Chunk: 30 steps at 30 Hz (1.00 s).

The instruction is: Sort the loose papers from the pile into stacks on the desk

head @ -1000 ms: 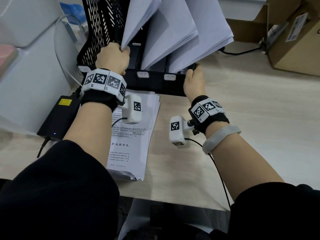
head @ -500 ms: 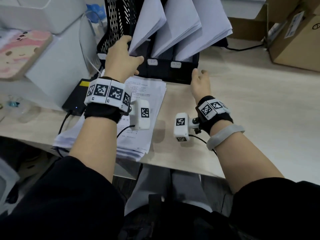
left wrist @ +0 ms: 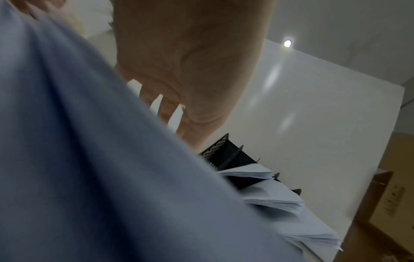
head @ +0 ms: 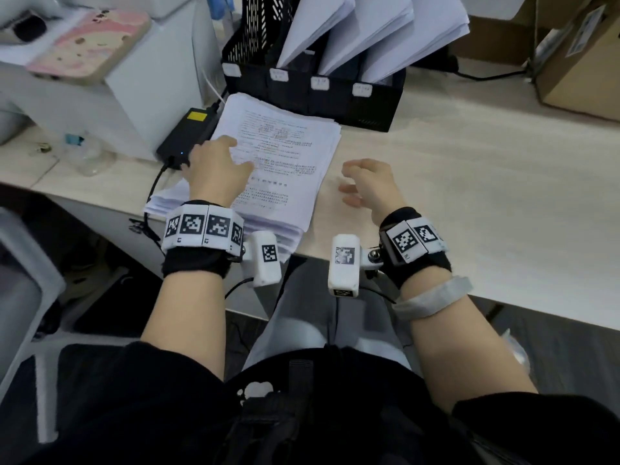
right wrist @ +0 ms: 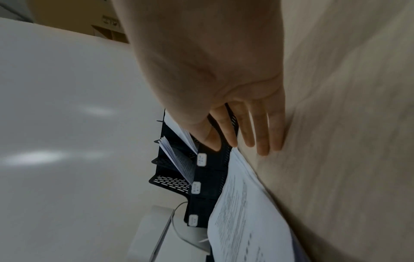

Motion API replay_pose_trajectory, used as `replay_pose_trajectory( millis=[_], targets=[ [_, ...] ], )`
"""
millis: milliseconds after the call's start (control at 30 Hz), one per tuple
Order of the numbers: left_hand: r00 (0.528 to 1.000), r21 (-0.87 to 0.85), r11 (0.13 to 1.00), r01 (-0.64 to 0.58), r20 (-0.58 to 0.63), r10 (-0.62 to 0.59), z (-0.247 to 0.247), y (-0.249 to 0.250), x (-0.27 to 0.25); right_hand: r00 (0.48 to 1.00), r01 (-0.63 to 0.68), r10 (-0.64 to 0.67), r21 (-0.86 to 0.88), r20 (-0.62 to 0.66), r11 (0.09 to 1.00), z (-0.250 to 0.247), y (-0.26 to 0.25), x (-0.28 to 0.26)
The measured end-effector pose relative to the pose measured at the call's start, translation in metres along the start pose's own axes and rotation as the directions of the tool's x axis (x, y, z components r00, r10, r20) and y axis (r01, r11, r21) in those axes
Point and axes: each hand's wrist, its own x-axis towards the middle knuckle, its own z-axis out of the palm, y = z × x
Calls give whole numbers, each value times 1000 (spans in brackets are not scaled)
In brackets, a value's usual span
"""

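A thick pile of printed papers [head: 288, 162] lies on the desk near its front edge, and it fills the lower left of the left wrist view as pale paper [left wrist: 89, 159]. My left hand [head: 218, 162] lies on the pile's left part with its fingers spread and fairly straight. My right hand [head: 365, 182] hovers just right of the pile over bare desk, fingers relaxed and holding nothing; in the right wrist view the right hand [right wrist: 241, 134] shows straight fingers. Behind the pile stands a black mesh file rack [head: 302, 95] with bundles of white sheets [head: 375, 28] in its slots.
A black power brick [head: 188, 135] with a cable sits under the pile's left edge. A white box [head: 144, 95] with a pink phone [head: 90, 48] on it stands at the left. Cardboard boxes [head: 580, 62] stand at the back right. The light wooden desk [head: 486, 196] stretches to the right.
Both hands have drawn back from the file rack toward the desk's front edge. The left hand has let go of the sheets in the rack and now rests on the pile.
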Motion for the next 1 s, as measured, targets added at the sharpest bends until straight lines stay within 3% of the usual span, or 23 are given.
replay_pose_trajectory(
  millis=[100,233,333,567,700,833,1000],
  targets=[
    [994,122,987,104,-47,-99,-2,-17,-10,992,-81,73,71,104,994,8,3,-16],
    [977,116,972,206,32,-211,-1,-33,-18,969,-143,106,156,224,977,19,9,-29],
    [970,136,967,218,77,-229,0,-40,-22,953,-162,101,200,287,966,22,13,-38],
    [978,123,972,200,33,-206,0,-41,-31,931,-189,101,228,350,955,28,14,-58],
    [972,101,971,217,69,-225,0,-38,-34,943,-150,73,219,325,964,28,19,-65],
    [949,53,957,285,122,-290,0,-30,-40,964,-79,-25,378,264,923,19,17,-70],
    [954,17,969,248,167,-247,6,-13,-51,956,-20,-119,465,268,885,8,10,-79]
  ],
)
